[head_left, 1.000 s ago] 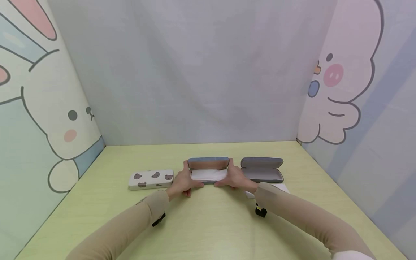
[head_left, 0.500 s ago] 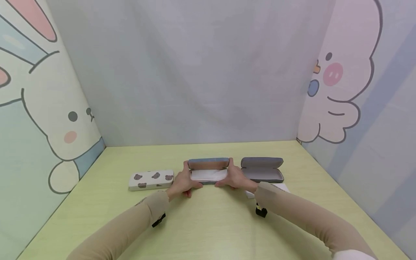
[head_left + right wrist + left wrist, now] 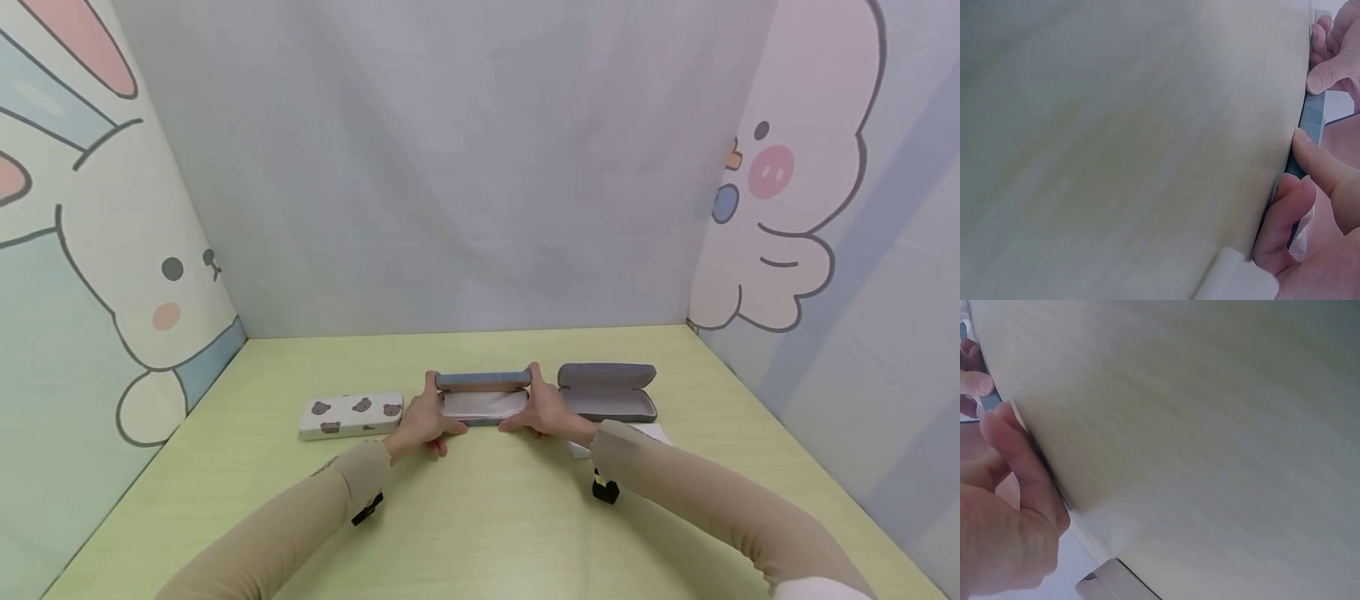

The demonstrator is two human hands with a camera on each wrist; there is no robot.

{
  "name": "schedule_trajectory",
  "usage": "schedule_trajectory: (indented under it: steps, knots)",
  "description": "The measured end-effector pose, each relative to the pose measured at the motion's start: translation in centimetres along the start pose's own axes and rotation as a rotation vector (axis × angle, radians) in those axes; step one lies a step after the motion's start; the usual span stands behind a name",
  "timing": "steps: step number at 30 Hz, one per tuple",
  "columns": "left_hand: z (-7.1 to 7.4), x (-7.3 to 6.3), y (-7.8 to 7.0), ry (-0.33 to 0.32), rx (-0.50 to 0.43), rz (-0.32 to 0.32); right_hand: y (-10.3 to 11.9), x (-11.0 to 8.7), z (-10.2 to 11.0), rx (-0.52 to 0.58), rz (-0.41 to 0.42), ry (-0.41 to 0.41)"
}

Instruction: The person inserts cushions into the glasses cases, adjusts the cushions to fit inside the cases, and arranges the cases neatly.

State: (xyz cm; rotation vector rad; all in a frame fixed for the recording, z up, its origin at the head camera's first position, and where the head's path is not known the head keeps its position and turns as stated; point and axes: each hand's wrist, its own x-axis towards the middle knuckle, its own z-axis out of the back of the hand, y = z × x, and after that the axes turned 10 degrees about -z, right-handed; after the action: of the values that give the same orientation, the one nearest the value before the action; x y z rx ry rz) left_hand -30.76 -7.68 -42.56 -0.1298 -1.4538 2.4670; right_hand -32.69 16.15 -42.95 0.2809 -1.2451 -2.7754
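Observation:
A blue glasses case (image 3: pixel 483 381) lies mid-table with its lid partly raised. White cloth (image 3: pixel 484 405) fills its lower half. My left hand (image 3: pixel 423 419) holds the left end, thumb along the front edge and forefinger up at the lid. At the other end my right hand (image 3: pixel 547 411) grips it the same way. The right wrist view shows the case's blue front (image 3: pixel 1314 115) between both thumbs. In the left wrist view my left hand (image 3: pixel 1013 531) is at the left edge, and most of the case is hidden behind it.
Left of the hands lies a closed white case (image 3: pixel 352 415) with brown bear prints. An open grey glasses case (image 3: pixel 607 402) stands close on the right. Partly under the right forearm is a flat white piece (image 3: pixel 655 432). Fabric walls (image 3: pixel 465 208) enclose the yellow-green table (image 3: pixel 480 517).
The blue case's lid has tilted forward and down, showing less of its brownish inner side. Both hands keep their hold at the ends; the other cases have stayed put.

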Motion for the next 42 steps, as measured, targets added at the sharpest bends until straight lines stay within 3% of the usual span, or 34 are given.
schedule_trajectory:
  steps: [7, 14, 27, 30, 34, 37, 39, 42]
  knots:
    - [0.0, 0.1, 0.0, 0.001, 0.012, 0.006, -0.1, 0.0, 0.1, 0.018, 0.025, -0.001]
    - [-0.1, -0.3, -0.4, 0.009, -0.005, -0.027, -0.1, -0.2, 0.1, -0.012, 0.063, 0.011]
    - [-0.1, -0.3, -0.7, 0.017, 0.019, 0.012, 0.0, -0.2, 0.0, -0.128, 0.132, -0.045]
    - [0.1, -0.2, -0.8, 0.022, 0.058, 0.021, 0.5, -0.6, 0.5, -0.125, 0.117, -0.016]
    - [0.7, -0.3, -2.4, 0.035, 0.196, 0.019, 1.5, -1.7, 2.1, -0.078, 0.043, 0.054]
    - [0.7, -0.6, -4.2, 0.038, 0.244, -0.045, 2.0, -2.6, 3.9, -0.019, 0.034, 0.071]
    - [0.3, -0.8, -5.3, 0.062, 0.178, -0.107, 1.9, -3.4, 5.4, 0.054, 0.058, 0.098]
    - [-1.0, -1.1, -6.2, 0.177, -0.078, -0.148, 1.1, -4.8, 7.9, 0.165, 0.084, 0.156]
